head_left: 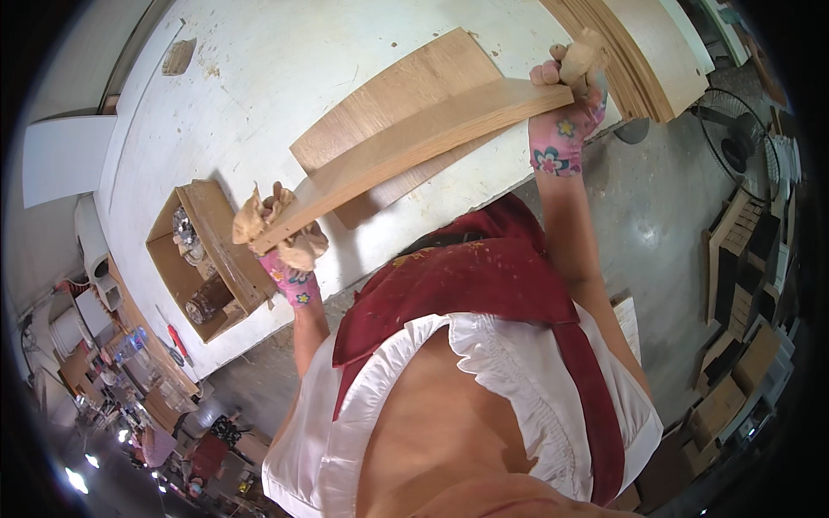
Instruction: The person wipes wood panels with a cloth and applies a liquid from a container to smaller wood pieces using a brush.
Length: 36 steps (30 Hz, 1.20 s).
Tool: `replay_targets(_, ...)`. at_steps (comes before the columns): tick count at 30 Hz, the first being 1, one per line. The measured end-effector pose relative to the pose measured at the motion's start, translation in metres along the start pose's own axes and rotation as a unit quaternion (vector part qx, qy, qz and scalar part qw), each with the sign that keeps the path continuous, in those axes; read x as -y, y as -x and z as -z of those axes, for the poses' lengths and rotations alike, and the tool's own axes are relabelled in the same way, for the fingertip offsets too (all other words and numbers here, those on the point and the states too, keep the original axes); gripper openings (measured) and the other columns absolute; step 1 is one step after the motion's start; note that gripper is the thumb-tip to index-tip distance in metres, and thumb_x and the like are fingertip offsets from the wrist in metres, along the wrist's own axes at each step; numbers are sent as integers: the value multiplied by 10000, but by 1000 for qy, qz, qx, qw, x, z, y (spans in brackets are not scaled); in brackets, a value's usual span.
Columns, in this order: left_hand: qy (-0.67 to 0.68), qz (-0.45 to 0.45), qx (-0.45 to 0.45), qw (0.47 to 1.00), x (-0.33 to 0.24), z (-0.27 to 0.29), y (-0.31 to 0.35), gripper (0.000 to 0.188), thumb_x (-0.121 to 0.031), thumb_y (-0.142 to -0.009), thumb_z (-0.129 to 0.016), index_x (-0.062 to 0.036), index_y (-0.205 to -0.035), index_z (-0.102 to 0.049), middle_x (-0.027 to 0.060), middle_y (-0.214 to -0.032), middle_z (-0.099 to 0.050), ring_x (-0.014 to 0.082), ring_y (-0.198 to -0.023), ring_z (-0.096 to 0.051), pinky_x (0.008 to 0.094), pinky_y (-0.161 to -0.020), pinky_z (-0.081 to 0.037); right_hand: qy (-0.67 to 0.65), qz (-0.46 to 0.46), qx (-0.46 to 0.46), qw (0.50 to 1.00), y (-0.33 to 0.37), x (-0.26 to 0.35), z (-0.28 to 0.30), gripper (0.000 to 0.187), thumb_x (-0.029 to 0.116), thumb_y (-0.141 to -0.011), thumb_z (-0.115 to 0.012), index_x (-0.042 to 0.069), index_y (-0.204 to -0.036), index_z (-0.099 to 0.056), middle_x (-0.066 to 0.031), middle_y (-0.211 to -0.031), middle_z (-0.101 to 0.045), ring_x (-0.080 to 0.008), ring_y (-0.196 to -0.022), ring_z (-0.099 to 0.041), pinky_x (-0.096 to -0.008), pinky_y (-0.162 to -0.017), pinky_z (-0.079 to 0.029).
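Observation:
A long wooden board (414,157) is held up at a slant above the white worktable (268,95), its narrow edge turned toward me. My left hand (281,226), in a worn pink glove with flowers and tan fingers, grips the board's left end. At the far right end my right hand (570,86), gloved alike, is closed round the other end. Beneath the held board another wooden panel (389,91) lies flat on the table, partly covered by it.
An open cardboard box (226,246) with rolls of tape stands left of my left hand. A red-handled tool (177,338) lies near the table's left edge. Stacked wooden boards (622,52) rise at the back right. A black fan (734,147) stands on the floor.

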<state>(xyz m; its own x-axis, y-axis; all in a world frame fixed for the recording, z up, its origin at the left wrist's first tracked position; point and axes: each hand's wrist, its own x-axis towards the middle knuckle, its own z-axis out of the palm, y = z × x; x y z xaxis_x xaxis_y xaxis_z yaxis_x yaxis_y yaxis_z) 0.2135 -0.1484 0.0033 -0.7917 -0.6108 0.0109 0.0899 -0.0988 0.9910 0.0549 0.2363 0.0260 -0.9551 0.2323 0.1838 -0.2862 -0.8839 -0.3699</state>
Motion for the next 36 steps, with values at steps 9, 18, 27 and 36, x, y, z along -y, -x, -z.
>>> replay_targets(9,-27,21,-17,999,4,18,16,430,-11,-790,-562,21,-1212,-487,108,-1108,-584,174,-937,-595,276,-770,-504,-26,-19,-6,999,-14,-14,11,490,278,-781,-584,-21,-1155,-484,-202,-1043,-575,-222,-721,-526,-336,-650,-430)
replay_targets(18,-36,22,5,999,8,9,6,451,37,-767,-550,29,-1214,-491,99,-1133,-574,160,-972,-576,265,-804,-485,22,7,-87,996,-19,-20,1,426,311,-879,-510,-22,-1145,-508,-195,-1018,-575,-230,-724,-534,-334,-663,-447)
replay_targets(27,-86,62,40,994,30,28,24,476,85,-744,-538,37,-1216,-495,90,-1157,-564,147,-1007,-557,254,-838,-466,102,-70,-112,986,-3,-9,56,456,282,-897,-522,-34,-1217,-448,-156,-1059,-569,-252,-912,-578,-366,-759,-503)
replay_targets(36,-125,94,122,980,12,21,45,541,41,-718,-658,33,-1225,-471,113,-1072,-601,195,-948,-608,301,-841,-505,443,51,-127,886,10,22,81,420,189,-869,-608,-14,-1211,-471,-113,-1117,-549,-242,-1030,-535,-387,-800,-504)
